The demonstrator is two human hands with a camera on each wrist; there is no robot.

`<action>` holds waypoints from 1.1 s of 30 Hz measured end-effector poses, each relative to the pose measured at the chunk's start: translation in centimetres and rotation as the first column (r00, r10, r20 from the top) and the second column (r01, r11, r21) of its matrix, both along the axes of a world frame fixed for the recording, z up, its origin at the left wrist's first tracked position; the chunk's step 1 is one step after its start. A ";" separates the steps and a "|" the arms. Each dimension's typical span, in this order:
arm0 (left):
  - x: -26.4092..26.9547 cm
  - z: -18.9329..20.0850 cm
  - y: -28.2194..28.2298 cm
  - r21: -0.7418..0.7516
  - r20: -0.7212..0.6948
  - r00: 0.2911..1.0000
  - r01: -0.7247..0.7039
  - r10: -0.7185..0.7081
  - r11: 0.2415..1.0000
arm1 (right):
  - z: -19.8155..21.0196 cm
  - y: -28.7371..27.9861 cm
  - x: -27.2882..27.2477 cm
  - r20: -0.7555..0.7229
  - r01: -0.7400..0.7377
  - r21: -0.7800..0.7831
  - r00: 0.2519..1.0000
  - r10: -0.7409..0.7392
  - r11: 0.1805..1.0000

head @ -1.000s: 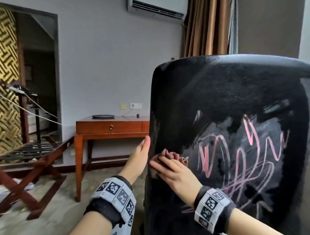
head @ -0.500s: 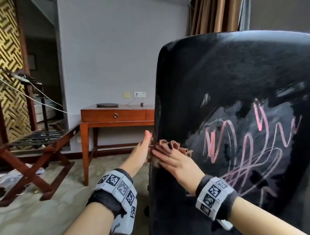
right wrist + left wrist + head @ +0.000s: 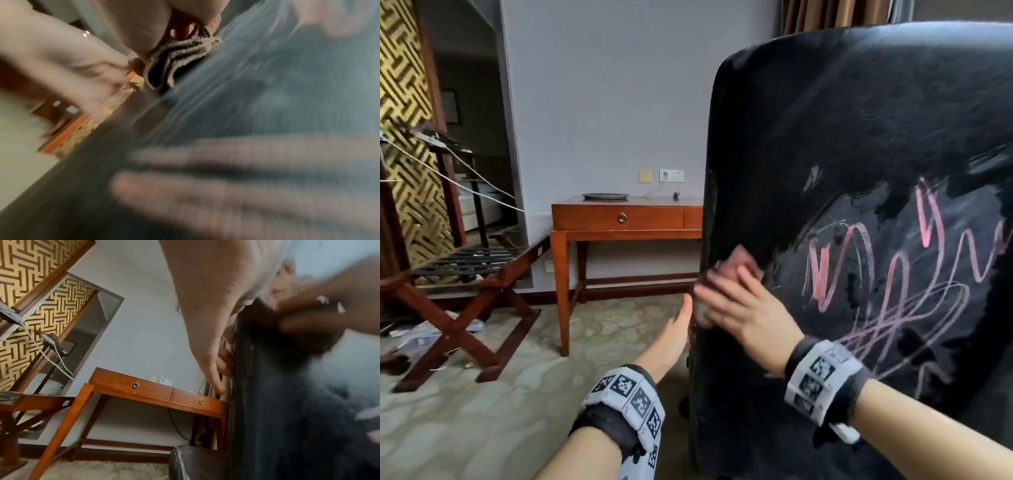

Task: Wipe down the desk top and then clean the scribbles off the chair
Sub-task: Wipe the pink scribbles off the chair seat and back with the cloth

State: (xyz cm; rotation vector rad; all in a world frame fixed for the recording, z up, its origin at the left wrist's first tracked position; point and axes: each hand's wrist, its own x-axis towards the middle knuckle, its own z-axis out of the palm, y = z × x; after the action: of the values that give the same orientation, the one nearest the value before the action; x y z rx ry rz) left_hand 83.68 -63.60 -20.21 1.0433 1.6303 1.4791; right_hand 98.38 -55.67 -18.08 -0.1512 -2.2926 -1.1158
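Note:
A black chair back (image 3: 859,137) fills the right of the head view, with pink scribbles (image 3: 893,281) across its lower right. My right hand (image 3: 726,291), blurred, presses a pinkish cloth (image 3: 744,262) flat against the chair back near its left edge, left of the scribbles. In the right wrist view the cloth (image 3: 174,61) is bunched under the palm on the chair surface (image 3: 246,97). My left hand (image 3: 674,329) holds the chair's left edge below the right hand. Its thumb lies along the edge. In the left wrist view its fingers (image 3: 225,358) wrap round the chair edge (image 3: 240,369).
A wooden desk (image 3: 626,217) with two drawers stands against the far wall, with a dark plate (image 3: 604,196) on top. A folding luggage rack (image 3: 465,274) stands to the left on the carpet (image 3: 482,411). White cables (image 3: 482,192) hang across the doorway. Curtains (image 3: 835,13) hang behind the chair.
The view has tilted down, so the chair stands higher in frame. My right hand is now blurred as it rubs the cloth. My left hand sits lower on the chair's edge.

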 end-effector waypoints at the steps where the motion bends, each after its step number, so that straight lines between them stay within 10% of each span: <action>1: 0.1 0.1 -0.2 0.013 0.002 1.000 0.010 -0.010 1.000 | -1.8 0.0 0.0 0.090 0.002 0.000 0.996 -0.002 1.000; 4: -0.2 -0.1 0.1 0.028 -0.011 0.999 0.034 -0.033 0.999 | -1.3 -0.3 0.1 0.172 0.000 0.016 0.985 -0.003 1.000; 11: -0.5 -1.1 1.2 -0.025 0.100 0.994 0.042 -0.039 0.999 | 10.9 -1.6 -0.8 -0.378 0.019 -0.034 0.925 -0.030 0.999; 20: 0.2 -0.7 -0.3 0.060 0.105 0.989 0.093 -0.099 0.994 | -13.7 -1.7 0.8 0.220 0.162 -0.181 0.968 -0.121 0.970; 28: 1.0 -2.7 -0.1 0.015 0.062 0.998 0.008 -0.009 1.000 | -5.9 -0.4 0.7 -0.028 0.011 -0.196 0.999 -0.017 0.980; 33: 0.9 -3.4 -1.2 -0.052 -0.063 0.993 0.099 -0.102 0.994 | -17.4 -1.2 0.4 0.260 0.088 -0.224 0.965 -0.027 0.971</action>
State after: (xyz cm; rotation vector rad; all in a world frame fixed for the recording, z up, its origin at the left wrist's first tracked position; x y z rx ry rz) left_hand 84.59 -64.78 -23.62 1.1401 1.6263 1.3452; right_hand 98.74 -56.83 -35.49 -0.1754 -2.6644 -0.9340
